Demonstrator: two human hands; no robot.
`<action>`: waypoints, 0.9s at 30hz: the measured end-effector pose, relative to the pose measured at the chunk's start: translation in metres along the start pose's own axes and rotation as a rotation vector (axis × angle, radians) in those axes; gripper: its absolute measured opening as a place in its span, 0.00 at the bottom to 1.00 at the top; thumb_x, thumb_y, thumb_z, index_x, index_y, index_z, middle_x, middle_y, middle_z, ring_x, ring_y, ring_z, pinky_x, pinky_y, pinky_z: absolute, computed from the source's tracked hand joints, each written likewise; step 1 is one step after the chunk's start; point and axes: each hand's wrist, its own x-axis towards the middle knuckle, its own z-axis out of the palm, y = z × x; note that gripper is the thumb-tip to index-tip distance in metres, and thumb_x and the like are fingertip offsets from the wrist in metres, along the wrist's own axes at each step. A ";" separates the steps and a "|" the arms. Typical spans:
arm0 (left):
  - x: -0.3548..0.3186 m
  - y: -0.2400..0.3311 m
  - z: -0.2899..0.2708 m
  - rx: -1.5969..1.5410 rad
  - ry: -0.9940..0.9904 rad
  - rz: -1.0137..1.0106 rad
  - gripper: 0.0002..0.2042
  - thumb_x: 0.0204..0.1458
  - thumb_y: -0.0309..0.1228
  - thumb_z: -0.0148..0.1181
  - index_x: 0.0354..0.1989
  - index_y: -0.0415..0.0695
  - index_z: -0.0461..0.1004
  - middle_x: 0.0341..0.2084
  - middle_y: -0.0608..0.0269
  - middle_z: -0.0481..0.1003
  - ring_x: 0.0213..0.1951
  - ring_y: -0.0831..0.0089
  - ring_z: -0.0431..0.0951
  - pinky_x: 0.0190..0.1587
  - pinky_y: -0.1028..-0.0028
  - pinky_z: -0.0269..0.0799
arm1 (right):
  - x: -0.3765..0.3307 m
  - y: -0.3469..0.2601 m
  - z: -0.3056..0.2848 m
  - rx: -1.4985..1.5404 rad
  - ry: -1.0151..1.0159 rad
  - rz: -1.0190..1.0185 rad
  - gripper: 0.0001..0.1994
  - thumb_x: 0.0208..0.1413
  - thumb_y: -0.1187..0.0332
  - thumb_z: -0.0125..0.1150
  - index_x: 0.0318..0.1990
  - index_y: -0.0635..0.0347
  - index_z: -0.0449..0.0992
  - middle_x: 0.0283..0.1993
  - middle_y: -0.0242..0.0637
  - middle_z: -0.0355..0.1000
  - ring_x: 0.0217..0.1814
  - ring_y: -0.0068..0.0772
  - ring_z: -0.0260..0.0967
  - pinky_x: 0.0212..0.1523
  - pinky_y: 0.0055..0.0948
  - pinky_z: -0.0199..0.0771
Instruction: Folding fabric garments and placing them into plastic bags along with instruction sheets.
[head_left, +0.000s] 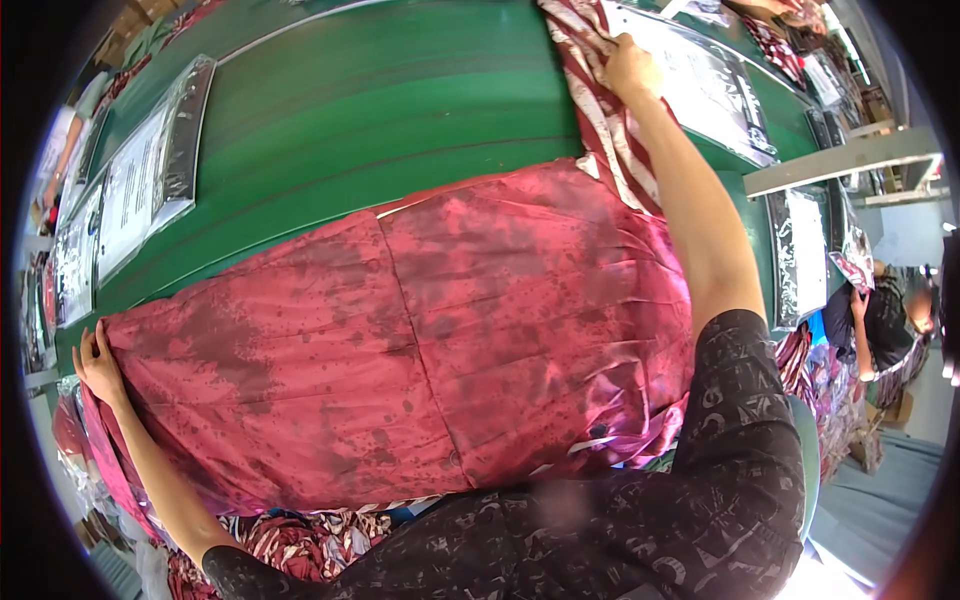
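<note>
A wide piece of dark-red, blotch-patterned cloth lies spread over the green table, with a seam running down its middle. At its left end my left hand is closed on the edge, fingers bent round the fabric. A strip of maroon-and-white striped cloth extends from the red cloth's far right corner toward the table's far side. My right hand, reaching far out, grips this striped part. The striped part is bunched, and my forearm hides some of it. Shiny pink-purple fabric shows in folds at the right end.
The green table carries clear-covered paper sheets at left and right. A heap of striped cloth lies near my body. A pale metal bar juts in at right. Another person is at far right.
</note>
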 end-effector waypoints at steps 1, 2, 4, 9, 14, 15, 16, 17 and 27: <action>0.000 -0.003 -0.001 -0.008 -0.016 0.023 0.12 0.60 0.40 0.59 0.43 0.47 0.83 0.41 0.70 0.83 0.46 0.66 0.80 0.59 0.70 0.68 | 0.003 0.006 0.000 0.010 0.088 -0.016 0.21 0.60 0.49 0.53 0.50 0.56 0.69 0.44 0.55 0.78 0.45 0.63 0.77 0.44 0.53 0.77; 0.001 -0.005 -0.001 -0.016 -0.033 0.045 0.11 0.60 0.39 0.60 0.42 0.47 0.83 0.40 0.69 0.83 0.46 0.66 0.81 0.58 0.70 0.69 | 0.030 0.027 0.005 0.023 0.175 0.036 0.19 0.60 0.52 0.52 0.49 0.57 0.70 0.44 0.55 0.78 0.46 0.63 0.76 0.45 0.53 0.77; 0.002 -0.007 0.000 -0.101 -0.060 0.036 0.10 0.59 0.37 0.61 0.42 0.45 0.83 0.40 0.64 0.82 0.45 0.64 0.80 0.56 0.69 0.70 | 0.058 0.050 -0.005 0.048 0.220 0.162 0.18 0.59 0.56 0.50 0.49 0.58 0.70 0.46 0.55 0.77 0.49 0.62 0.75 0.48 0.54 0.75; 0.003 0.016 0.020 -0.527 -0.367 -0.161 0.13 0.63 0.37 0.57 0.44 0.40 0.79 0.43 0.58 0.81 0.49 0.63 0.79 0.57 0.71 0.69 | 0.082 0.116 0.023 0.060 0.071 0.449 0.27 0.56 0.51 0.53 0.62 0.50 0.67 0.61 0.52 0.69 0.63 0.59 0.66 0.61 0.53 0.65; -0.030 -0.045 -0.013 -0.675 -0.431 -0.216 0.17 0.65 0.33 0.54 0.59 0.38 0.71 0.54 0.56 0.75 0.54 0.63 0.76 0.59 0.72 0.68 | 0.031 0.025 0.003 -0.125 0.381 0.169 0.26 0.53 0.51 0.58 0.60 0.46 0.70 0.58 0.47 0.69 0.57 0.54 0.68 0.60 0.49 0.66; -0.017 -0.014 -0.024 -0.795 -0.428 -0.259 0.18 0.64 0.32 0.56 0.59 0.38 0.71 0.56 0.55 0.74 0.56 0.64 0.74 0.60 0.72 0.66 | 0.030 0.044 -0.008 -0.162 0.365 0.034 0.23 0.53 0.56 0.60 0.57 0.49 0.73 0.54 0.45 0.72 0.50 0.50 0.72 0.54 0.44 0.72; -0.015 0.002 -0.042 -0.820 -0.329 -0.224 0.20 0.61 0.30 0.59 0.60 0.38 0.70 0.57 0.55 0.74 0.57 0.63 0.74 0.60 0.72 0.66 | -0.010 0.015 -0.030 -0.233 0.462 -0.192 0.20 0.54 0.64 0.60 0.56 0.53 0.74 0.51 0.44 0.74 0.42 0.47 0.73 0.47 0.39 0.74; -0.007 0.016 -0.058 -0.620 -0.281 -0.122 0.22 0.58 0.30 0.61 0.61 0.39 0.69 0.57 0.53 0.73 0.57 0.59 0.73 0.60 0.70 0.67 | -0.010 0.035 -0.013 0.091 0.506 -0.520 0.20 0.56 0.71 0.58 0.57 0.57 0.73 0.52 0.45 0.73 0.48 0.48 0.73 0.51 0.39 0.73; -0.122 -0.055 -0.119 -0.159 -0.152 -0.405 0.24 0.54 0.45 0.61 0.57 0.45 0.73 0.49 0.55 0.78 0.52 0.49 0.75 0.55 0.61 0.70 | -0.191 -0.064 -0.069 0.331 -0.053 -0.811 0.18 0.69 0.63 0.48 0.61 0.60 0.70 0.65 0.45 0.65 0.67 0.48 0.61 0.66 0.38 0.59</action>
